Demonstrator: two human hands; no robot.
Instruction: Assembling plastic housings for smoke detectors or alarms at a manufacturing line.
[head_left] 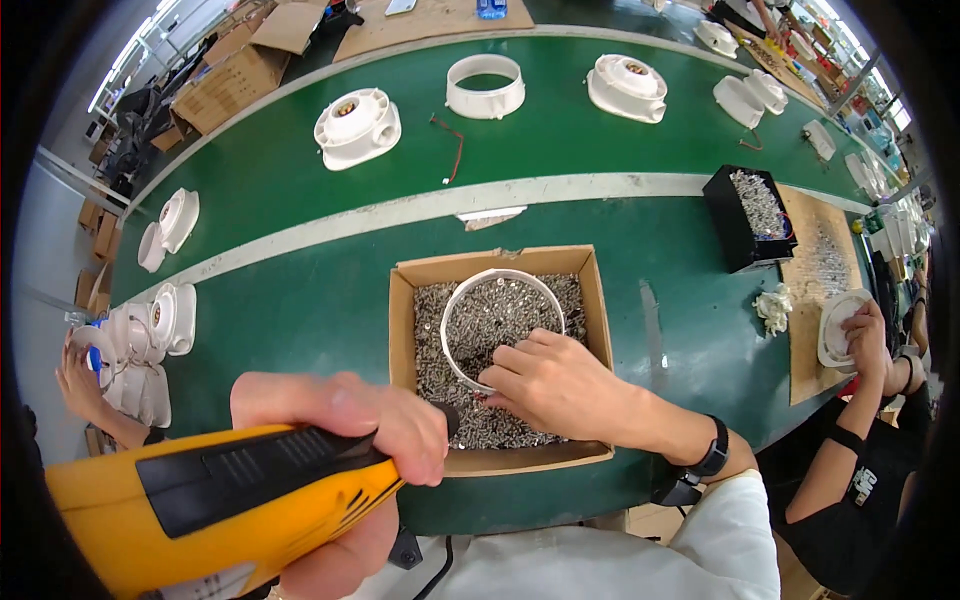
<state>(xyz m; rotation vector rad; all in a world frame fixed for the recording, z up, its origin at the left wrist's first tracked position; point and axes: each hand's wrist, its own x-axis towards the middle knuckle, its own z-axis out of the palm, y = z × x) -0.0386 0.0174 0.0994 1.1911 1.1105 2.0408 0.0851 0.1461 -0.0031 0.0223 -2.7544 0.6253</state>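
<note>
**A:** What do I have in my left hand (395, 425)?

**B:** A yellow drill (200, 505). My fingers are wrapped tight around its black grip. It sits near me, low and to the left.

**A:** And my right hand (555, 385)?

**B:** It is down in the box (497, 268), right in front of me on the green belt (300, 290). The fingers are bent and reach into the screws (500, 315). I cannot tell if they pinch one or just touch the pile.

**A:** What else is in the box?

**B:** A white ring (455, 305). It lies on the screws, and my fingertips touch its near edge.

**A:** What is farther away?

**B:** White round parts sit across the belt. One base (357, 127) is far and left, another ring (485, 87) is far in the middle, and a red wire (452, 148) lies between them. A black tray (748, 215) with more screws is on the right.

**A:** Is anyone else here?

**B:** Yes. One person on the right holds a white plate (838, 330). Another person's hand (75, 375) shows on the left, beside a stack of white parts.
</note>
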